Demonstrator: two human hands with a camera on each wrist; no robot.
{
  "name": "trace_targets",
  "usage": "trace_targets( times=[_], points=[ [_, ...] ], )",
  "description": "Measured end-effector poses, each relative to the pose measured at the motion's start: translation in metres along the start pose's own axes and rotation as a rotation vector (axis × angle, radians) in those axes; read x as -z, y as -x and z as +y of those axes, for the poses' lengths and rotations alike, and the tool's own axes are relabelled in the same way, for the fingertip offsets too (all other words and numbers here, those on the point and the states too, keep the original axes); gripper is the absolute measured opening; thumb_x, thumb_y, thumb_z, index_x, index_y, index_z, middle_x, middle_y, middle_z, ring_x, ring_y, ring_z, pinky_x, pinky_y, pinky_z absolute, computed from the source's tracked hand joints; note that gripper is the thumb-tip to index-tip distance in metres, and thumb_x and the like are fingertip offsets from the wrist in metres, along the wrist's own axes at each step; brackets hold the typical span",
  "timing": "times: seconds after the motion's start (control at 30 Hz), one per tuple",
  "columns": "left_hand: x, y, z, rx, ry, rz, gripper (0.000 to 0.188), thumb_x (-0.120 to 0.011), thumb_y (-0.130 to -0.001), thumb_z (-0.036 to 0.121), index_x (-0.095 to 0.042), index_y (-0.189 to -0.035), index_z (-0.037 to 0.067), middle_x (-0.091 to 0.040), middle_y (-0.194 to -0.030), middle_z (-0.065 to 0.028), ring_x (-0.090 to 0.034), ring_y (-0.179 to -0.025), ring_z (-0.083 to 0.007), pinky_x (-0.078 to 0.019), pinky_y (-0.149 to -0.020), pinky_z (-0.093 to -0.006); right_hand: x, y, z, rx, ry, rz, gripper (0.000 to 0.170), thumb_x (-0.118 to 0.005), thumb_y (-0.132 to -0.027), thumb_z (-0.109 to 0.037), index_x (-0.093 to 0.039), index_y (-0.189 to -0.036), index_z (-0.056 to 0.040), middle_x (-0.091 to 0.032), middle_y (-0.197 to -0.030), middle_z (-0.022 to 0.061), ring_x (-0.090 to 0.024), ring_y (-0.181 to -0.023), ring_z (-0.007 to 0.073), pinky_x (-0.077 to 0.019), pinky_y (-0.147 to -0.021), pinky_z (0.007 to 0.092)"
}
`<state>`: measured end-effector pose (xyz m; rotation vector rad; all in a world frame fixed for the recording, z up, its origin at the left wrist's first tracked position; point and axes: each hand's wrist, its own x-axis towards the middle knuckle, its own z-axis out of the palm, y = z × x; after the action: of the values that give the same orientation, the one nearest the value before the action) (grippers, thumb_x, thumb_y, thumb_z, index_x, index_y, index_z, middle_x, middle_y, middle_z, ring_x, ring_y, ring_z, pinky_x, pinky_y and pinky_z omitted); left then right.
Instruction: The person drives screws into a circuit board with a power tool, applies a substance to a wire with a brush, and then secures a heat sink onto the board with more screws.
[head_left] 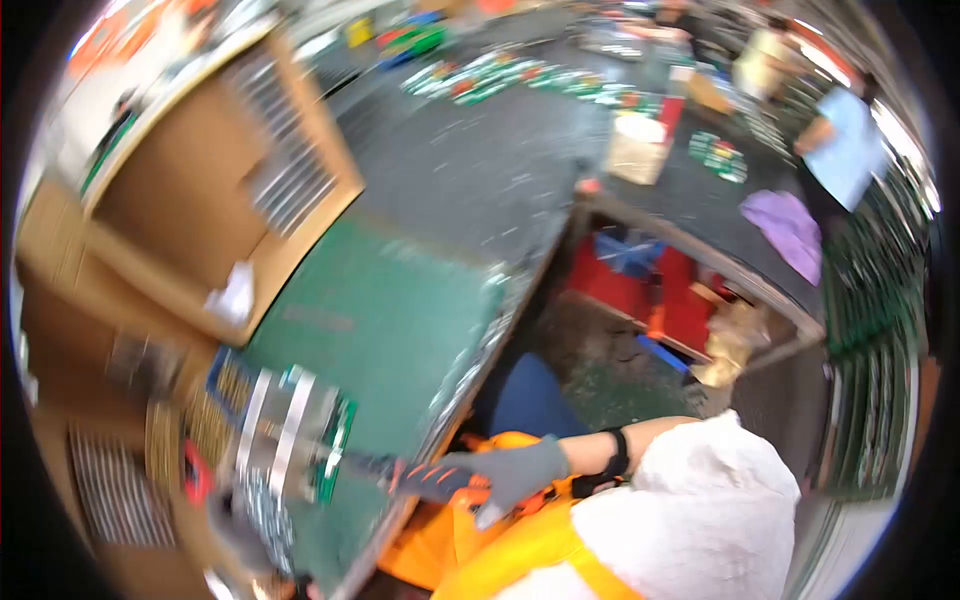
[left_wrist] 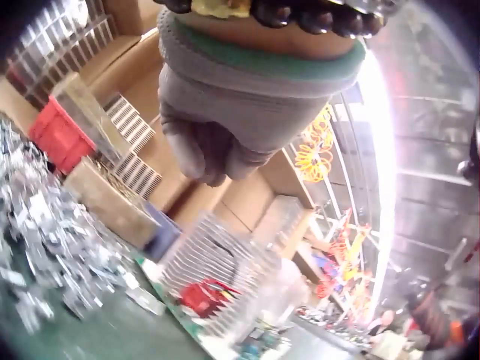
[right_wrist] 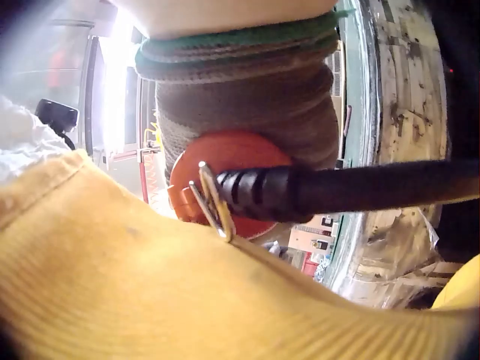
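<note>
We note the right hand (head_left: 515, 475), fingers round an electric screwdriver (head_left: 428, 480), its long axis pointing leftward at the circuit board (head_left: 341, 450) on the table (head_left: 390, 310), nearer the left hand (left_wrist: 240, 105), whose grip we cannot tell.

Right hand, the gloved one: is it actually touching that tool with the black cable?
Touching. The right wrist view shows the right hand wrapped round the tool, its glove meeting the orange end where the black cable comes out.

Orange tool (right_wrist: 240, 148), black cable (right_wrist: 367, 187), yellow cloth (right_wrist: 135, 277) beside
</note>
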<state>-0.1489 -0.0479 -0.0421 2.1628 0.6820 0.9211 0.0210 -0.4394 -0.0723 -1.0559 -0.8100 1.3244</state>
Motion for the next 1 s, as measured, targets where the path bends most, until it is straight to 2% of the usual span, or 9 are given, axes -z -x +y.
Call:
trace_targets(
  times=[0.03,0.1,0.17,0.27,0.37,0.4,0.6,0.77,1.0],
  points=[
    [0.001,0.006,-0.016,-0.045,-0.112,0.003,0.007,-0.062,-0.085,0.000,-0.061,-0.091,-0.002,-0.062,-0.087,-0.0069,-0.056,-0.080,-0.0184,-0.0466,-0.076,-0.0326,0.003,-0.003,0.015,0.057,0.069,-0.024,0.087,-0.079,-0.077,-0.020,-0.029,-0.146,-0.0039,-0.052,-0.125,0.0052,-0.050,-0.109,0.0136,-0.0416,-0.098,0.0316],
    [0.004,0.008,0.013,-0.070,-0.242,-0.065,0.006,-0.061,-0.083,-0.002,-0.060,-0.089,-0.001,-0.061,-0.083,-0.0099,-0.056,-0.078,-0.0187,-0.0461,-0.075,-0.0317,0.001,0.002,0.001,0.044,0.113,-0.021,0.084,-0.079,-0.076,-0.020,-0.032,-0.142,-0.0024,-0.051,-0.127,0.0050,-0.047,-0.113,0.0134,-0.0376,-0.101,0.0308],
    [0.021,0.007,-0.009,-0.093,-0.438,-0.014,0.010,-0.061,-0.081,-0.001,-0.062,-0.091,0.003,-0.063,-0.083,-0.0147,-0.061,-0.078,-0.0299,-0.0481,-0.073,-0.0352,0.000,0.009,-0.012,-0.119,0.028,0.014,0.077,-0.082,-0.072,-0.017,-0.036,-0.133,-0.0048,-0.055,-0.094,-0.0026,-0.052,-0.086,0.0051,-0.0460,-0.076,0.0234],
    [0.044,0.012,-0.049,0.034,-0.475,0.017,0.012,-0.062,-0.083,0.005,-0.065,-0.094,0.004,-0.066,-0.089,-0.0160,-0.064,-0.083,-0.0321,-0.0497,-0.075,-0.0382,0.011,0.026,-0.014,-0.262,-0.015,0.023,0.085,-0.080,-0.071,-0.012,-0.033,-0.141,-0.0017,-0.057,-0.107,0.0044,-0.055,-0.096,0.0104,-0.0487,-0.083,0.0290],
    [0.057,0.014,-0.040,0.177,-0.504,0.005,0.014,-0.063,-0.082,0.008,-0.065,-0.095,0.004,-0.067,-0.090,-0.0174,-0.064,-0.086,-0.0344,-0.0500,-0.077,-0.0397,0.013,0.030,-0.015,-0.284,-0.237,0.086,0.086,-0.078,-0.069,-0.003,-0.032,-0.141,-0.0059,-0.058,-0.100,0.0066,-0.058,-0.087,0.0139,-0.0526,-0.073,0.0318],
    [0.062,0.012,-0.051,-0.009,-0.596,0.003,0.014,-0.065,-0.080,0.007,-0.064,-0.094,0.004,-0.066,-0.085,-0.0161,-0.065,-0.081,-0.0307,-0.0499,-0.074,-0.0369,0.013,0.033,-0.012,-0.269,-0.271,0.139,0.087,-0.076,-0.068,0.000,-0.031,-0.142,-0.0076,-0.059,-0.097,0.0076,-0.060,-0.083,0.0152,-0.0534,-0.069,0.0327],
    [0.058,0.006,-0.040,0.171,-0.680,-0.132,0.016,-0.066,-0.078,0.009,-0.067,-0.094,0.005,-0.067,-0.090,-0.0166,-0.064,-0.087,-0.0348,-0.0495,-0.078,-0.0415,0.010,0.031,-0.011,-0.291,-0.277,0.225,0.088,-0.076,-0.064,0.004,-0.032,-0.139,-0.0094,-0.059,-0.090,0.0089,-0.062,-0.071,0.0178,-0.0545,-0.062,0.0345],
    [0.032,0.012,-0.025,-0.094,-0.651,-0.185,0.016,-0.066,-0.078,0.011,-0.071,-0.093,0.009,-0.066,-0.090,-0.0126,-0.062,-0.089,-0.0341,-0.0496,-0.081,-0.0419,0.007,0.025,-0.010,-0.264,-0.266,0.200,0.086,-0.078,-0.063,0.000,-0.034,-0.136,-0.0080,-0.059,-0.089,0.0086,-0.062,-0.070,0.0173,-0.0541,-0.061,0.0336],
    [-0.003,0.033,0.015,0.094,-0.971,-0.463,0.022,-0.073,-0.076,0.029,-0.071,-0.085,0.009,-0.065,-0.085,-0.0121,-0.062,-0.089,-0.0313,-0.0488,-0.077,-0.0426,0.003,0.020,-0.013,-0.245,-0.189,0.215,0.083,-0.079,-0.066,-0.002,-0.035,-0.135,-0.0088,-0.058,-0.087,0.0064,-0.060,-0.068,0.0136,-0.0519,-0.058,0.0311]
  ],
)
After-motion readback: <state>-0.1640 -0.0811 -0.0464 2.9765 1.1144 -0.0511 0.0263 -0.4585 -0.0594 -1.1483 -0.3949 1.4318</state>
